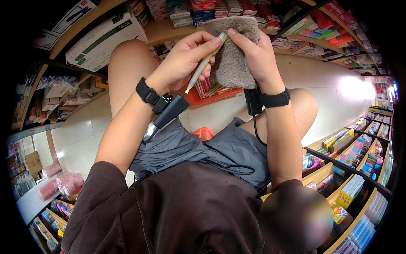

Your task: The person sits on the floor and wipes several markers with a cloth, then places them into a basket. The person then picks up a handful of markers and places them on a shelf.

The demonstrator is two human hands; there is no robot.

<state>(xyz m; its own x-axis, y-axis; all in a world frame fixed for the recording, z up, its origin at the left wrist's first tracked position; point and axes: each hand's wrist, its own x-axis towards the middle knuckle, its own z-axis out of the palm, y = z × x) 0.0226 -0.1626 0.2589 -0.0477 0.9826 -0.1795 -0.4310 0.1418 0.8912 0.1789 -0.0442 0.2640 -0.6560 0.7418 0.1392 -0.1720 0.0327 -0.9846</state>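
Between the thumb and fingers of my left hand (196,55) is a pale yellow-green pen (201,68), tilted, its pointed yellow tip down to the left. A grey-brown terry cloth (234,63) hangs from my right hand (258,54), whose thumb presses near the pen's clear upper end, against the cloth. Below both hands, an orange-red plastic basket (219,99) on the floor holds several colourful pens or pencils (211,89); the hands and cloth hide part of it.
Shelves with small boxes (180,14) stand ahead, a large white carton (101,44) at the upper left. Divided wooden racks of stationery (352,155) line the right. An orange plastic object (203,134) lies between the knees. Bubble-wrapped bundles (68,182) sit at the lower left.
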